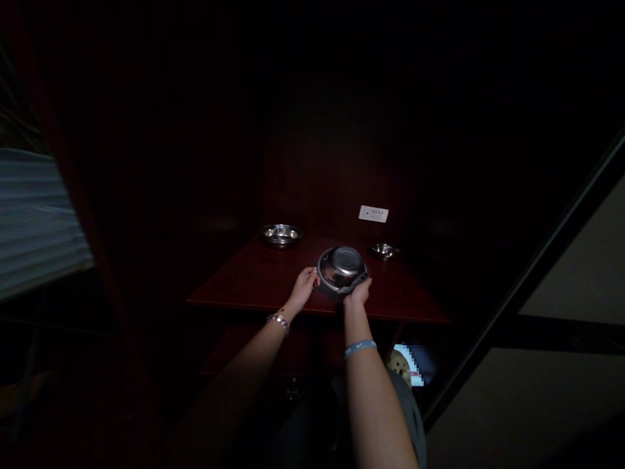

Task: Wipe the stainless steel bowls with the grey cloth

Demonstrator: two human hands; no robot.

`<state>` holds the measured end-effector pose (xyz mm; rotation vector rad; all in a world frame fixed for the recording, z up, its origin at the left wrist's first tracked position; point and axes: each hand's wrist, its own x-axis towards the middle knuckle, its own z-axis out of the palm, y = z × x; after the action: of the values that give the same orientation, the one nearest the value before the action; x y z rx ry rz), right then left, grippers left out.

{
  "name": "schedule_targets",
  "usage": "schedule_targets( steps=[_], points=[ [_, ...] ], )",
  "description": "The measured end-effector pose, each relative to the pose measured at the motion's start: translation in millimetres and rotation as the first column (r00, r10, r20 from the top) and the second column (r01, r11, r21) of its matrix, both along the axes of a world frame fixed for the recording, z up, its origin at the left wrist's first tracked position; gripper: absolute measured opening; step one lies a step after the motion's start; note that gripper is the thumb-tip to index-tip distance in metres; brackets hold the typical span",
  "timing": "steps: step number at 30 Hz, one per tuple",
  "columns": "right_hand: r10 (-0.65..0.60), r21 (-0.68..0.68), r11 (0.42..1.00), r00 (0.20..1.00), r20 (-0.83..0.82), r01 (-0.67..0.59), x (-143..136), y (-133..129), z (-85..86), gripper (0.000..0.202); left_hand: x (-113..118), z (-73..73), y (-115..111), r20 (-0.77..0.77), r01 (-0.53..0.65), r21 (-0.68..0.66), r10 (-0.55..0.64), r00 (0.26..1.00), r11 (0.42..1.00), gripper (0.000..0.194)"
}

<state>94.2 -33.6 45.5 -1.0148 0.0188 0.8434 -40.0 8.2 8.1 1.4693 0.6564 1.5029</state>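
Note:
A metal bowl [346,259] is held tilted above the dark red shelf, its rounded underside facing up toward me. My left hand [305,284] pinches the bowl's rim at the left. My right hand [359,291] grips the near right side, with a bunched dark grey cloth [355,283] between it and the bowl. Whether that cloth also reaches inside the bowl is hidden. Behind, at the left, a wide shiny metal bowl [281,234] rests on the shelf. A smaller metal bowl [385,251] sits at the right rear.
The dark red shelf [244,286] has its front edge just beneath my wrists. A white socket plate [374,213] is on the back wall. Pale slatted material [39,208] stands at far left. A light shoe with holes [399,368] shows low at the right. Surroundings are very dark.

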Motion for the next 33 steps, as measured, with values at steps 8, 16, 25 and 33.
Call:
schedule_targets(
  steps=[8,16,25,33],
  points=[
    [0.012,0.027,1.0,1.0,-0.013,-0.012,0.2,0.8,0.4,0.054,0.7,3.4,-4.7,0.001,0.0,-0.024,0.0,1.0,1.0,0.029],
    [0.009,0.024,1.0,1.0,0.018,-0.01,0.0,1.4,-2.4,0.056,0.1,5.4,-7.8,0.0,0.007,-0.021,-0.007,1.0,1.0,0.034],
    [0.025,-0.003,1.0,0.999,0.039,-0.025,0.3,0.9,-1.8,0.058,-0.2,3.0,-5.6,0.005,0.014,-0.021,-0.014,1.0,1.0,0.033],
    [0.017,-0.006,1.0,0.997,0.071,-0.016,0.4,-0.3,-1.5,0.056,-0.7,4.6,-7.1,0.005,0.018,-0.039,-0.018,1.0,0.999,0.031]
  ],
)
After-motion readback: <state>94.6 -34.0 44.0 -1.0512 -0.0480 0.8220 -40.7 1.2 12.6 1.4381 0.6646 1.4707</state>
